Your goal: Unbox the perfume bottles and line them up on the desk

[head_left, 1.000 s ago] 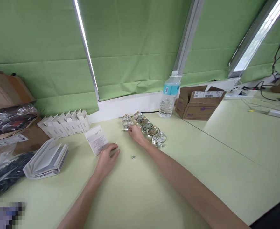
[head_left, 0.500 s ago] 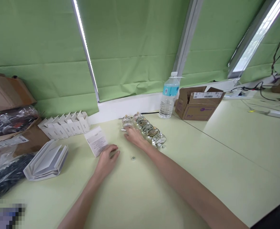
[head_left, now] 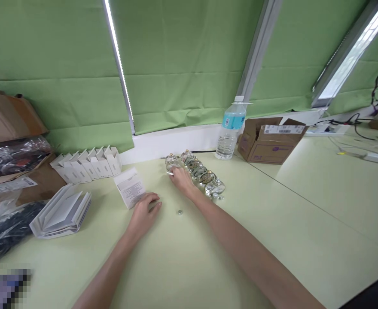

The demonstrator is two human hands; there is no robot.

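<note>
The person's right hand (head_left: 181, 180) sits at the near end of a row of small glass bottles with gold tops (head_left: 202, 176), lying on the pale green tabletop (head_left: 247, 223). Its fingers curl against the end bottle, beside a small silver piece (head_left: 169, 173), and I cannot tell whether they pinch it. The left hand (head_left: 143, 215) rests palm down with its fingers loosely curled, holding nothing, just beside a printed leaflet (head_left: 129, 187). A small metal disc (head_left: 180, 212) lies between the hands, nearer the right. Further left stand a line of white cartons (head_left: 89, 165) and a stack of flattened white cartons (head_left: 62, 212). A water bottle (head_left: 230, 128) and an open cardboard box (head_left: 269, 141) stand beyond the row.
</note>
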